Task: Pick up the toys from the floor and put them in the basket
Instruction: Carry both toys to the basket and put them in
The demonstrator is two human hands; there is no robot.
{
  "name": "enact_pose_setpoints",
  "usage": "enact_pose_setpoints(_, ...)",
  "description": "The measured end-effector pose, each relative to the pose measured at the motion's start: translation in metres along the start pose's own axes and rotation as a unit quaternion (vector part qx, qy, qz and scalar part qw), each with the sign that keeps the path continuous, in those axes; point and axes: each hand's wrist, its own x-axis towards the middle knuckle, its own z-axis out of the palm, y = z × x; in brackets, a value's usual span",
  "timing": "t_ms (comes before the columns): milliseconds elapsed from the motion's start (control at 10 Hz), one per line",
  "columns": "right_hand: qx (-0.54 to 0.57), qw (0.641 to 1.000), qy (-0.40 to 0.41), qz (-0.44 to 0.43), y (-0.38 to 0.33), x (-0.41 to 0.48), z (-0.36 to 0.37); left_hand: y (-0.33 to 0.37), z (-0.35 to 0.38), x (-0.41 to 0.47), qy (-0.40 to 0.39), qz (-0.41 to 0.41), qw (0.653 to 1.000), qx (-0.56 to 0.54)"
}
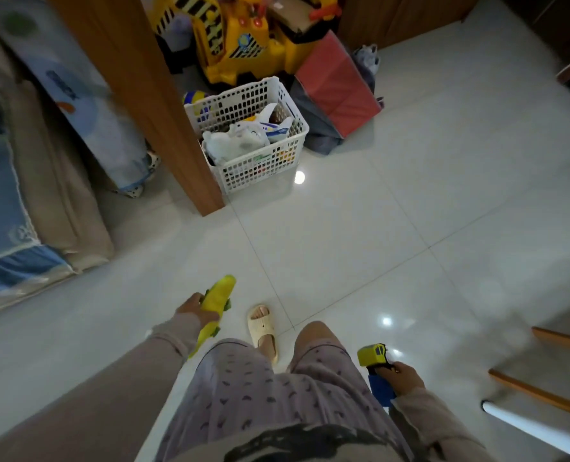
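Note:
A white plastic basket (260, 171) stands on the floor against a wooden post, holding a white plush toy (235, 141) and other toys. My left hand (193, 308) grips a long yellow toy with green parts (215, 303), low in the frame. Closed around a yellow and blue toy vehicle (375, 365), my right hand (402, 375) hangs beside my right thigh. Both hands are well short of the basket, which lies ahead across open tile.
A large yellow ride-on digger (240, 38) and a red bag (338, 85) stand behind the basket. The wooden post (163, 105) and a sofa (27, 181) are on the left. Wooden chair legs (543, 391) are at the right. My foot wears a cream slipper (263, 331).

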Motion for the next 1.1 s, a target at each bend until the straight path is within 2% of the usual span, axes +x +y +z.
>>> enact_pose_setpoints(100, 0.017, 1.000, 0.001, 0.001, -0.032, 0.007, -0.019, 0.071, -0.024, -0.004, -0.029, 0.027, 0.998, -0.055)
enact_pose_setpoints(200, 0.013, 1.000, -0.005, -0.001, -0.069, 0.021, -0.043, 0.107, -0.031, 0.017, -0.051, 0.059, 0.995, -0.069)
enact_pose_setpoints(300, 0.017, 1.000, -0.015, -0.012, -0.114, 0.041, -0.069, 0.131, -0.032, 0.039, -0.046, 0.055, 0.996, -0.057)
enact_pose_setpoints(500, -0.075, 0.994, -0.029, -0.074, -0.229, 0.087, -0.137, 0.160, -0.027, 0.073, -0.015, -0.042, 0.998, -0.054)
enact_pose_setpoints(700, -0.121, 0.980, -0.025, -0.155, -0.341, 0.123, -0.215, 0.186, -0.024, 0.097, 0.020, -0.142, 0.984, -0.108)
enact_pose_setpoints(900, -0.084, 0.978, -0.013, -0.192, -0.421, 0.148, -0.262, 0.235, -0.044, 0.118, -0.004, -0.148, 0.980, -0.133)
enact_pose_setpoints(1100, -0.091, 0.980, -0.035, -0.171, -0.479, 0.175, -0.278, 0.300, -0.078, 0.156, 0.026, -0.160, 0.972, -0.170)
